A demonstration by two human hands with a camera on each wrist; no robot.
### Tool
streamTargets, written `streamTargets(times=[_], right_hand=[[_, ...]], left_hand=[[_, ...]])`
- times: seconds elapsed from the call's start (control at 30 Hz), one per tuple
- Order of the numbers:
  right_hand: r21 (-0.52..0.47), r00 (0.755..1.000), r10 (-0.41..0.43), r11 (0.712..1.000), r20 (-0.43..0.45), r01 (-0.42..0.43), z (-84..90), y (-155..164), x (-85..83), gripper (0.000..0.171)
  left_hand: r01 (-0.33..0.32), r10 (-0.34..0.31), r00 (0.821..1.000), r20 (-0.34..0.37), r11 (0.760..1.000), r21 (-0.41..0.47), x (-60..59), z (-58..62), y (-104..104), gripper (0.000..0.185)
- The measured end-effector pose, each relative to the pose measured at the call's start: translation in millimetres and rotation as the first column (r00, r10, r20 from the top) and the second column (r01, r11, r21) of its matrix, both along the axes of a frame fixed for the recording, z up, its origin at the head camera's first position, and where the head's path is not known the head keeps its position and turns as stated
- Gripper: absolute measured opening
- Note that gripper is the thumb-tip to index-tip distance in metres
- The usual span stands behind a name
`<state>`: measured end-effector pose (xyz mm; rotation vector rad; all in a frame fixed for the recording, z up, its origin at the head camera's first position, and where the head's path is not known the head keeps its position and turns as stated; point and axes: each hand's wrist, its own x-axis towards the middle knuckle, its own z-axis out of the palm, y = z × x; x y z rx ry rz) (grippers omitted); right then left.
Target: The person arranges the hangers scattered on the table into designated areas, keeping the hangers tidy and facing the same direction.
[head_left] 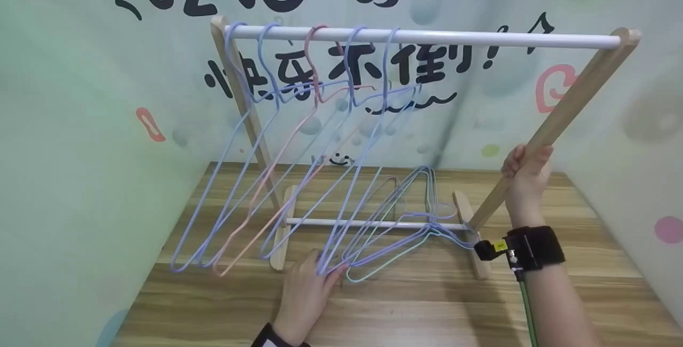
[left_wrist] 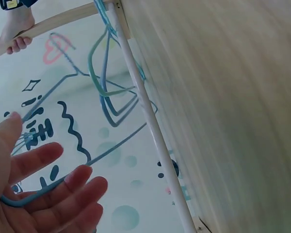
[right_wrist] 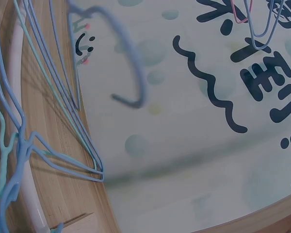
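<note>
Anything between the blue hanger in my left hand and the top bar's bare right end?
Possibly: the rightmost hanging hanger, its lower corner crossing the left hand in the head view, could snag the held hanger. The top bar holds nothing further right.

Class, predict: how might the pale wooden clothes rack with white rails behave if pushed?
The pale wooden clothes rack would probably stay stiff, since straight uprights join its white rails. It might rock or tip, as its tall frame stands on two short wooden feet. The thin pink hanger would likely swing, hung by its hook.
</note>
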<state>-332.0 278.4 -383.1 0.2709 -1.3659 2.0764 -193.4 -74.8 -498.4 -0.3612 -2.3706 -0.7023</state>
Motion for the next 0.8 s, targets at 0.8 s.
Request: streamTargets(times=[0.8], right_hand=[[-0.022,0.999,0.009,1.000,-0.033,-0.009,-1.0,0,-1.3,0.058]], left_hand=[[0.064,-0.090,0.896,-0.435,0.995,-0.074,25.8,39.3,5,0.029]])
